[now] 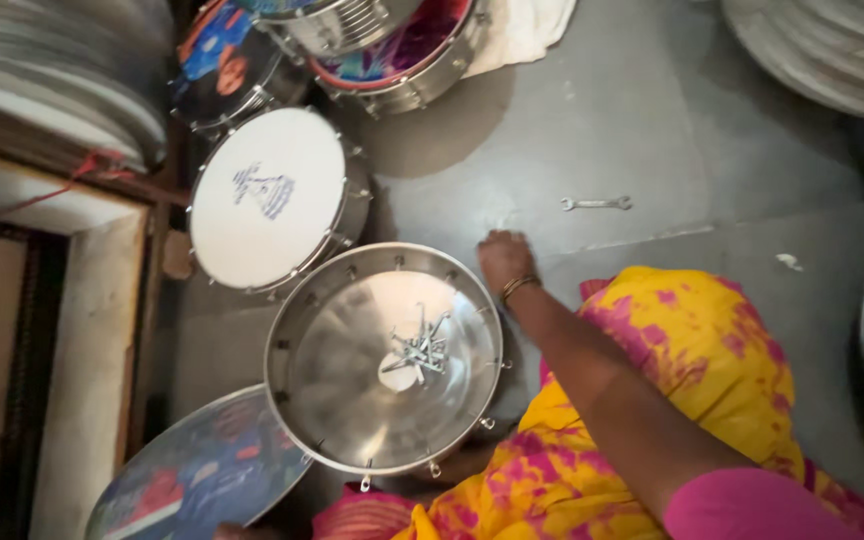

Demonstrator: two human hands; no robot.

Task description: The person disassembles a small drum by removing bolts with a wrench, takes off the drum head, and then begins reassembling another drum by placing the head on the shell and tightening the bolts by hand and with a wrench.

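Floor: grey stone floor (652, 120), seen from above; a person in yellow and pink cloth sits at its lower right.
Shell: an open steel drum shell (383, 357) stands on the floor in front of the person, with no skin on it yet.
Bolts: a small heap of metal bolts (420, 350) lies loose inside the shell, near its middle.
Right hand: right hand (504, 258), bangle on the wrist, rests palm down on the floor just beyond the shell's upper right rim, fingers loosely together, holding nothing.
Left hand: only a sliver of the left hand (242, 531) shows at the bottom edge, below the shell; I cannot tell its grip.
Spanner: a spanner (596, 203) lies on the floor beyond the right hand, untouched.
Finished drum: a white-skinned drum (268, 197) sits above and left of the shell, fully fitted.
Skin: a printed round skin (197, 475) lies at the shell's lower left.
Progress: judging by this, the shell's fitting has barely begun.
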